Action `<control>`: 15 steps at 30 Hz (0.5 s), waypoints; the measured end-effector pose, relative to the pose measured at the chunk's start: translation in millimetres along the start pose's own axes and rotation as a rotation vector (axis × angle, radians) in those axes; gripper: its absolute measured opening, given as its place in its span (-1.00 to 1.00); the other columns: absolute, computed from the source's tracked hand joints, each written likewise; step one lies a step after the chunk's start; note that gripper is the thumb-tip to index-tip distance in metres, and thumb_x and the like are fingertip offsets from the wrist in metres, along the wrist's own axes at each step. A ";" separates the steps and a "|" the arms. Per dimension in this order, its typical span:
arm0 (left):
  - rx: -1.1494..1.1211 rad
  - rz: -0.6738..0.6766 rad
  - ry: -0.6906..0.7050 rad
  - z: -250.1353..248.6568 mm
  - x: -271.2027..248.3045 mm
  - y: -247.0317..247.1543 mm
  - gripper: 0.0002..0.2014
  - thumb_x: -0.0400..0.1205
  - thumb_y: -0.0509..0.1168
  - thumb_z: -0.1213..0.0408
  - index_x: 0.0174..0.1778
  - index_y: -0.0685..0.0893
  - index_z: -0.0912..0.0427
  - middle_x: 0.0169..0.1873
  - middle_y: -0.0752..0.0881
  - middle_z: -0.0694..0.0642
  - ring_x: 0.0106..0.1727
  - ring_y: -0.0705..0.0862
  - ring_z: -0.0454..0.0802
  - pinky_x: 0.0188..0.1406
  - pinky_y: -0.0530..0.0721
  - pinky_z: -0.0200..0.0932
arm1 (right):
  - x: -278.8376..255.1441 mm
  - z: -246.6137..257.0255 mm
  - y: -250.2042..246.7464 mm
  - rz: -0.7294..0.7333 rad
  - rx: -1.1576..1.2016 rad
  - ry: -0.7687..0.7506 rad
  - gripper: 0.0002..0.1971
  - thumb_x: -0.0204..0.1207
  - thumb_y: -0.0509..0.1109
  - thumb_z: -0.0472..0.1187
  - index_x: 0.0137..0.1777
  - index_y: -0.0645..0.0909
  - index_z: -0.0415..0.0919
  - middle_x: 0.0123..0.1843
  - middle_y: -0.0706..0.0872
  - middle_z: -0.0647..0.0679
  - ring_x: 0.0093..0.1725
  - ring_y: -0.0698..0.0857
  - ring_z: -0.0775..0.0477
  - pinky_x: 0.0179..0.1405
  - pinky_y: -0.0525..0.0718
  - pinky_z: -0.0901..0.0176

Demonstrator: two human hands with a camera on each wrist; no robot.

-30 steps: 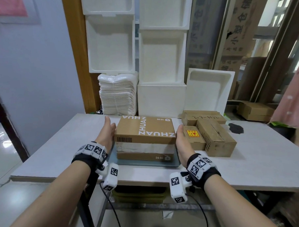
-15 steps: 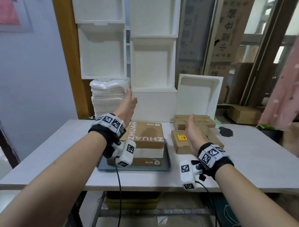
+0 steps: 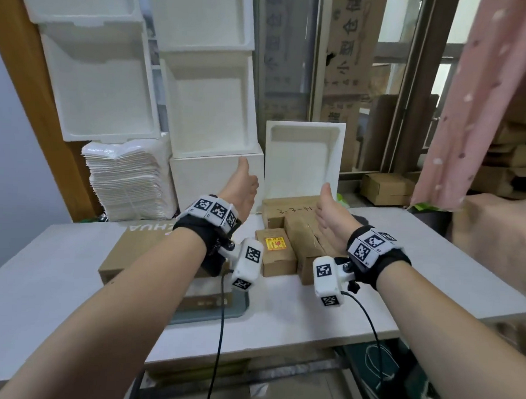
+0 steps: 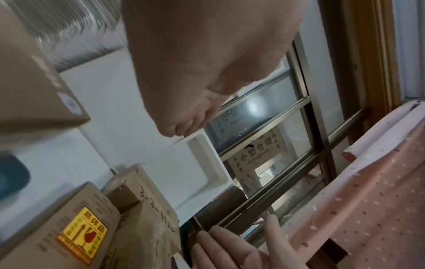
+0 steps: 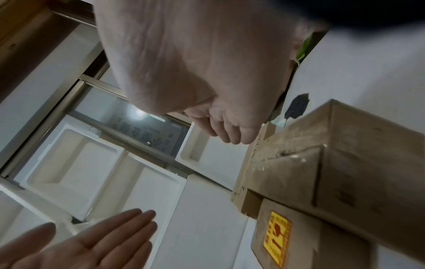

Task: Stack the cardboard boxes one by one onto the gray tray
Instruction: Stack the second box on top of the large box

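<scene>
1. Both hands were raised above the table (image 3: pixel 403 281), palms facing each other, holding nothing.
2. The left hand (image 3: pixel 239 189) was flat with straight fingers and thumb up; below and behind its wrist lay the large printed box (image 3: pixel 127 247) on the gray tray (image 3: pixel 239 308).
3. A second flat box (image 3: pixel 209 301) lay under that printed one, well below the left forearm.
4. The right hand (image 3: pixel 330 214) was likewise unclenched, fingers loosely extended, hovering over the taped box (image 3: pixel 302 231); I could not tell whether it touched it.
5. Between and below the two hands sat the small box with the yellow sticker (image 3: pixel 276 254), just beside the taped box.
6. Beyond the right fingertips lay a box with handwritten numbers (image 3: pixel 288 208).
7. Past both hands stood white foam containers (image 3: pixel 205 106).
</scene>
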State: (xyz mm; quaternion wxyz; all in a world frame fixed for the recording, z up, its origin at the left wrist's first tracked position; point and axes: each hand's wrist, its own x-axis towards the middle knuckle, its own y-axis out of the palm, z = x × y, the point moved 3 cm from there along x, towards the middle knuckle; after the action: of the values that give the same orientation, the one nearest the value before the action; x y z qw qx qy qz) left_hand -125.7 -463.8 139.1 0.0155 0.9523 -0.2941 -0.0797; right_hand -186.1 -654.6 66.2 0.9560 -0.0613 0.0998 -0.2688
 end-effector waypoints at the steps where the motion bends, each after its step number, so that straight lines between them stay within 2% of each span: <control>1: 0.004 -0.001 -0.028 0.6 7.5 4.2 -0.17 0.66 -0.33 -0.31 0.69 -0.04 0.27 0.70 -0.01 0.16 0.71 -0.04 0.04 0.68 -0.09 -0.02 | 1.4 6.0 -3.7 0.009 0.007 0.001 0.32 0.13 -0.15 0.76 0.77 0.10 -0.16 0.81 0.18 -0.16 0.77 0.21 -0.18 0.76 0.13 -0.22; 3: 0.008 -0.006 -0.082 2.4 25.1 11.0 -0.18 0.67 -0.33 -0.31 0.69 -0.06 0.26 0.70 -0.02 0.14 0.71 -0.05 0.04 0.68 -0.09 -0.01 | 12.5 13.0 -13.2 0.031 0.012 0.034 0.22 0.27 -0.10 0.68 0.77 0.08 -0.21 0.80 0.18 -0.19 0.76 0.24 -0.22 0.75 0.19 -0.22; 7: -0.002 -0.013 -0.154 8.7 56.5 19.5 -0.19 0.68 -0.32 -0.29 0.69 -0.08 0.25 0.70 -0.05 0.17 0.71 -0.07 0.10 0.66 -0.11 0.03 | 44.3 18.4 -33.5 0.016 0.008 0.054 0.22 0.31 -0.06 0.67 0.74 0.14 -0.29 0.76 0.28 -0.25 0.69 0.38 -0.21 0.70 0.28 -0.20; 10: -0.013 -0.022 -0.136 19.3 83.6 22.5 -0.20 0.68 -0.27 -0.29 0.66 -0.11 0.28 0.65 -0.13 0.26 0.65 -0.17 0.23 0.59 -0.20 0.07 | 68.2 12.2 -45.6 0.012 0.044 0.039 0.06 0.52 -0.02 0.53 0.69 0.19 -0.40 0.71 0.23 -0.44 0.59 0.50 -0.21 0.69 0.30 -0.11; 12: -0.004 -0.038 -0.140 25.4 100.0 23.3 -0.20 0.69 -0.25 -0.27 0.65 -0.10 0.30 0.64 -0.13 0.28 0.63 -0.17 0.24 0.58 -0.19 0.08 | 82.6 5.4 -50.0 0.002 0.054 0.063 0.06 0.52 0.02 0.51 0.74 0.09 -0.36 0.73 0.16 -0.40 0.69 0.37 -0.31 0.67 0.34 -0.09; 15: 0.031 -0.089 -0.142 28.6 120.3 19.7 -0.24 0.72 -0.24 -0.22 0.67 -0.06 0.31 0.67 -0.06 0.28 0.67 -0.10 0.22 0.60 -0.10 0.08 | 99.8 2.2 -52.6 -0.001 0.030 0.107 0.08 0.48 0.01 0.56 0.77 0.03 -0.26 0.79 0.20 -0.23 0.74 0.30 -0.22 0.72 0.27 -0.13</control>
State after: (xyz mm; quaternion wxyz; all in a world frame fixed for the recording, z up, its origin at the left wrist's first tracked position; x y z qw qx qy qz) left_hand -43.4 -547.3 95.2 -0.0238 0.9565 -0.2530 -0.1430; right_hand -128.6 -751.6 61.6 0.9501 -0.0325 0.1467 -0.2734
